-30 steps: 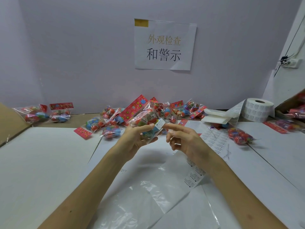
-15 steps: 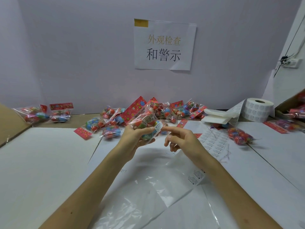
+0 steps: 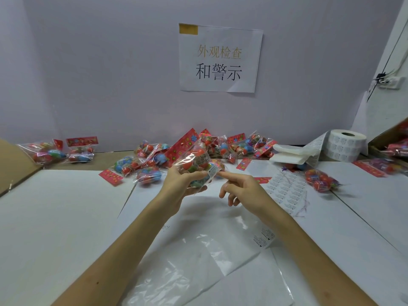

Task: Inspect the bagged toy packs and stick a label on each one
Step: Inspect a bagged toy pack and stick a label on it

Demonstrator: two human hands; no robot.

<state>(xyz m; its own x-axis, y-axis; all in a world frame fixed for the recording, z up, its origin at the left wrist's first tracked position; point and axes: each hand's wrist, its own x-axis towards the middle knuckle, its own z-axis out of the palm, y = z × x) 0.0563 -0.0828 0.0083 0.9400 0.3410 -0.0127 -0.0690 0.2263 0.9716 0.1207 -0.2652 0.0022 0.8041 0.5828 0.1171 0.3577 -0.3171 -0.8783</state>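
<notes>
Clasping the toy pack (image 3: pixel 196 161) in the left grip (image 3: pixel 183 183), raised over the table (image 3: pixel 55 217); right grip (image 3: pixel 245 191) unclenched, pressing the label (image 3: pixel 213 172).
Press flat, smoothing outward, bag steadied from beneath.

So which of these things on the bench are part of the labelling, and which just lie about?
Job: toy pack held in the left hand; label touched by the right hand; pile of toy packs; label roll; label sheet.
Lying about: wall sign; clear plastic bags; wall socket.

Glossy clear-plastic toy pack (image 3: pixel 194 161), matt paper label (image 3: pixel 213 171)
</notes>
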